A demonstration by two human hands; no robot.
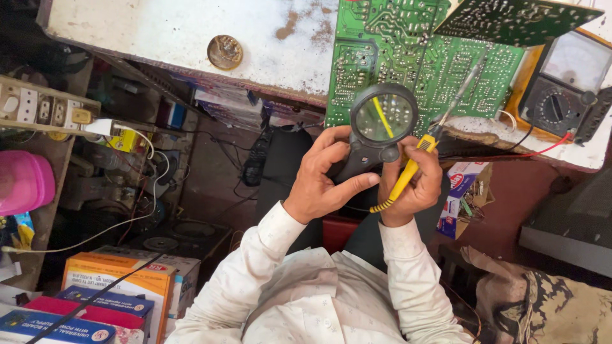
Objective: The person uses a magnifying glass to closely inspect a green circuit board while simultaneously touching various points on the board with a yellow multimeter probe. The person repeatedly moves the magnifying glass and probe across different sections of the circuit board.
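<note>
While I'm looking down through the head camera, my left hand (319, 181) is wrapped tight round the handle of a black magnifying glass (383, 118), lens hovering over the near edge of the green circuit board (395, 44). My right hand (414, 185) is clamped on a yellow soldering iron (414, 162) just beside that lens; its long axis runs diagonally up to the board, tip past the lens. So the right hand's nearer. A multimeter (561, 83) sits right of the board.
</note>
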